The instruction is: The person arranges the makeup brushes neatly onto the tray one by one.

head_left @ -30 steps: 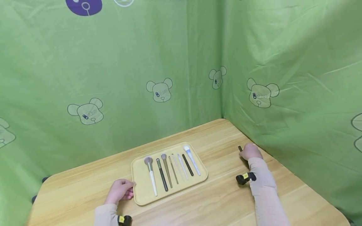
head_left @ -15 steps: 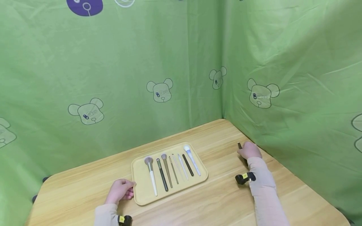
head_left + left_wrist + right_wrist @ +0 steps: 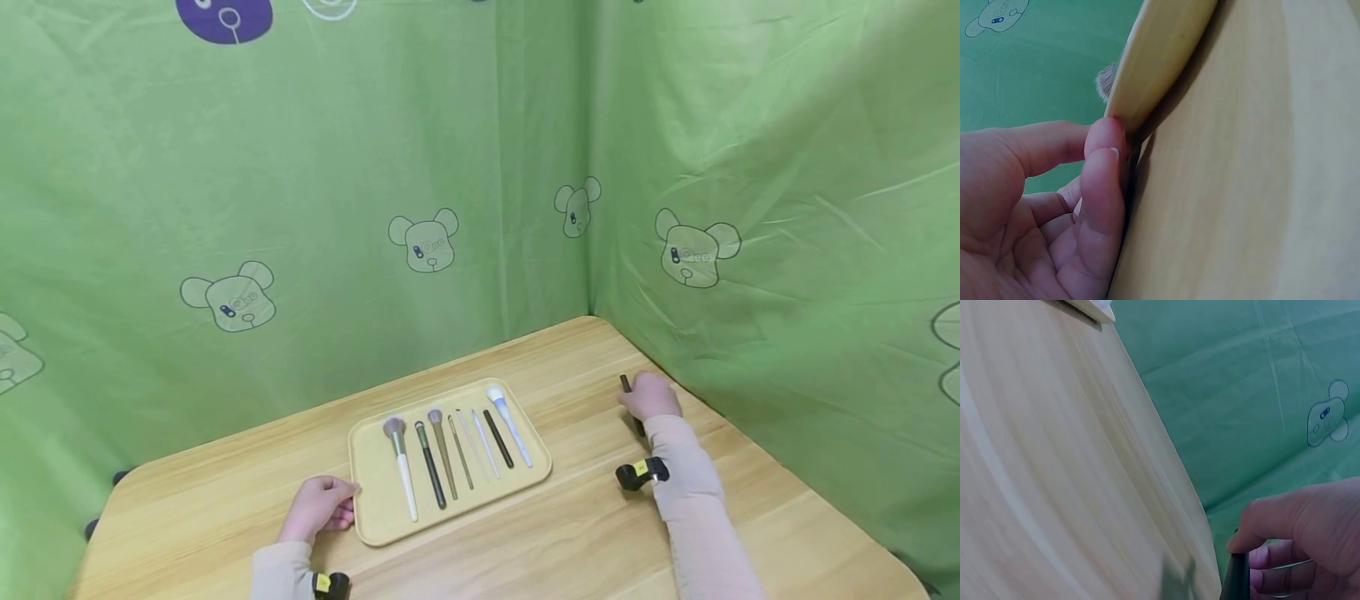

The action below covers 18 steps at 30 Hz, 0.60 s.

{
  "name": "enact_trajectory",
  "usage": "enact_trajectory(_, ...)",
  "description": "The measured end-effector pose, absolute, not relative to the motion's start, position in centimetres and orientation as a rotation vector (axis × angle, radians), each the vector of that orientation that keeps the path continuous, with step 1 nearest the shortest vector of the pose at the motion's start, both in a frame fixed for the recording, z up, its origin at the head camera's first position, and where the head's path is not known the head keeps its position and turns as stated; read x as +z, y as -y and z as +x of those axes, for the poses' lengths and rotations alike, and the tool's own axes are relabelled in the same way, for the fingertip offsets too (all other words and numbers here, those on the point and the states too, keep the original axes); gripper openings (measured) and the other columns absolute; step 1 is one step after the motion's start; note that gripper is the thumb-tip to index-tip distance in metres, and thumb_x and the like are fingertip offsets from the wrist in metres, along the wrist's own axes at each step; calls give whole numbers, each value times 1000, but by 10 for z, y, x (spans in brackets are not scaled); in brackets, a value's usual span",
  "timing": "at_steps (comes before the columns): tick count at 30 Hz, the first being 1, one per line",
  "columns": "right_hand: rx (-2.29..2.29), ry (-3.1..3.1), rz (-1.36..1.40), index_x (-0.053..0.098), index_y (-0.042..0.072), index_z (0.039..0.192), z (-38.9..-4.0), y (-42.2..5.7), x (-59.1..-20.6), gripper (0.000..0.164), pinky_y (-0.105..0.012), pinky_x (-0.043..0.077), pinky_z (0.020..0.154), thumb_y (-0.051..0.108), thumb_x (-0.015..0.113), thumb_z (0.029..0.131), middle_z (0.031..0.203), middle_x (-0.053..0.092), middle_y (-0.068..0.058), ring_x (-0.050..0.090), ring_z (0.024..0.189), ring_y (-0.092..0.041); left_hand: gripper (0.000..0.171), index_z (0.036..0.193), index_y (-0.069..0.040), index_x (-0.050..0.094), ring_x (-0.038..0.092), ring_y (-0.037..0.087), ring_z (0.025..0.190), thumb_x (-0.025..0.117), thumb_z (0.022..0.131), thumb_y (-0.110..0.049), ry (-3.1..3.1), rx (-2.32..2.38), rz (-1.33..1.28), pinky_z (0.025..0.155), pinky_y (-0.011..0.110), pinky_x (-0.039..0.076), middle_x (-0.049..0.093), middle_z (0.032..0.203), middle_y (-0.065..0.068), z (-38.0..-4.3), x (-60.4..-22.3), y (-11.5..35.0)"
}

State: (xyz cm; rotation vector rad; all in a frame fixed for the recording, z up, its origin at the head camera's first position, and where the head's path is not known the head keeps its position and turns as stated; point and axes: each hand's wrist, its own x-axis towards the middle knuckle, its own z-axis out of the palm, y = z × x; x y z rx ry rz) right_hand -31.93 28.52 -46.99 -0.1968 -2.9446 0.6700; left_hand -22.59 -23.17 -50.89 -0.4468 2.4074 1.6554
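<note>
My left hand [image 3: 318, 504] pinches the left rim of a yellow tray [image 3: 378, 529]; in the left wrist view the thumb and fingertips meet at the tray's edge [image 3: 1154, 69]. A row of makeup brushes lies in the tray, among them a white-handled one [image 3: 407, 479] with a large fluffy head and a white one [image 3: 510, 425] at the right end. Away to the right, my right hand [image 3: 652, 397] pinches a slim black makeup brush [image 3: 625, 383] low over the table. The right wrist view shows its dark shaft [image 3: 1236, 578] below the thumb; the rest is hidden by the hand.
The wooden table [image 3: 585, 517] has rounded corners and reaches the green curtain [image 3: 315, 167] at the back and right. Each wrist wears a small black camera, the right one [image 3: 640, 473] hanging toward the tray side.
My right hand has shifted a little left and away from me, carrying the black makeup brush. The left hand and the tray have stayed put.
</note>
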Motion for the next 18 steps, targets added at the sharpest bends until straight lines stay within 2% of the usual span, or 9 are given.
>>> enact_trajectory(18,675,2883,-99,47,5,65,-325,-245,-466,17,-28,38,47,17,58,72,60,52,-8,49,55,-23,22,88,3,59,57,12,52,61,81,-18,-2407,1658,-450,50,25,53,60,64,6,-226,-509,232)
